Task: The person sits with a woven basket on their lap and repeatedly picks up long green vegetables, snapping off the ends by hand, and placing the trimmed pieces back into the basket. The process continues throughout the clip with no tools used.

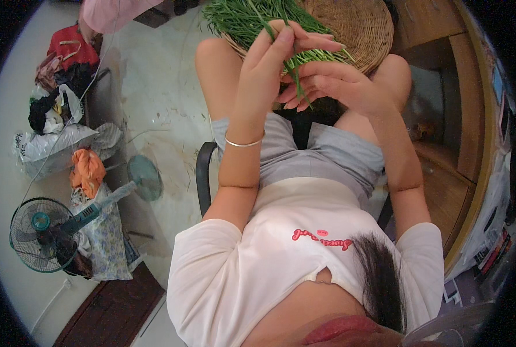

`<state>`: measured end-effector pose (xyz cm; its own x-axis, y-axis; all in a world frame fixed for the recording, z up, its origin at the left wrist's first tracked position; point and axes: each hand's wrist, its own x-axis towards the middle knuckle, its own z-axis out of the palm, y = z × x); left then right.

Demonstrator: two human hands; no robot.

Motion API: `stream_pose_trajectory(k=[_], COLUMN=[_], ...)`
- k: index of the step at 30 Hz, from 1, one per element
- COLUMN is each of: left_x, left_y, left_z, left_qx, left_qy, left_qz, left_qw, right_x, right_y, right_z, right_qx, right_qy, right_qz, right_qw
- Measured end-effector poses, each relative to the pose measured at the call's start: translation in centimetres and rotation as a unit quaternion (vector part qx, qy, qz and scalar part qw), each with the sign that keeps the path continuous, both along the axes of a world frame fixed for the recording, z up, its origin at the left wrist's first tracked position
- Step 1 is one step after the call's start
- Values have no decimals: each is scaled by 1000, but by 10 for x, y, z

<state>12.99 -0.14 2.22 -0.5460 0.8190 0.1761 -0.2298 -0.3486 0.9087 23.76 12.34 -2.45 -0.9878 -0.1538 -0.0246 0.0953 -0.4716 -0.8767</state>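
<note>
My left hand (pixel 275 47), with a pale bangle (pixel 244 143) on its wrist, pinches a few thin green stalks (pixel 296 73) between thumb and fingers. They look like garlic chives and hang down towards my right hand (pixel 340 84). The curled fingers of my right hand are around the lower part of these stalks, whose ends dangle below. Beyond both hands, a large heap of the same greens (pixel 236 19) lies on a round wicker tray (pixel 366 34) at my knees. My left hand hides part of the heap.
Wooden furniture with open compartments (pixel 466 108) stands close on my right. On the left are an electric fan (pixel 41 221), plastic bags (pixel 58 143) and orange cloth (pixel 86 171). A cable crosses there. Part of a person in pink clothing (pixel 115 15) shows at upper left. A chair armrest (pixel 203 178) is beside me.
</note>
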Motion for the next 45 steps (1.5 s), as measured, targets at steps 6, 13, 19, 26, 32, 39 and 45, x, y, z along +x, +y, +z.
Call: stream_pose_trajectory(k=[6, 13, 19, 26, 32, 39, 45], left_x=[-4, 0, -30, -51, -43, -55, -63], left_y=[-2, -1, -5, -16, -6, -10, -12], left_z=[-11, -6, -33, -40, -36, -49, -55], left_qx=[-71, -14, -14, -27, 14, -11, 6], left_qy=[-16, -94, 22, 79, 19, 31, -26], left_qz=[-31, 28, 57, 71, 168, 152, 75], left_qw=[997, 995, 998, 994, 986, 988, 997], right_x=[-6, -5, -4, -4, -5, -3, -5], right_y=[-7, -1, 4, 8, 12, 17, 20], right_z=[0, 4, 2, -5, -11, -12, -16], right_qx=[66, 58, 25, 40, 12, -11, -32], right_qy=[-26, -67, -36, -79, -113, -95, -77], right_qz=[-45, -42, 18, -8, 7, 30, 46], right_qw=[996, 995, 999, 996, 994, 995, 995])
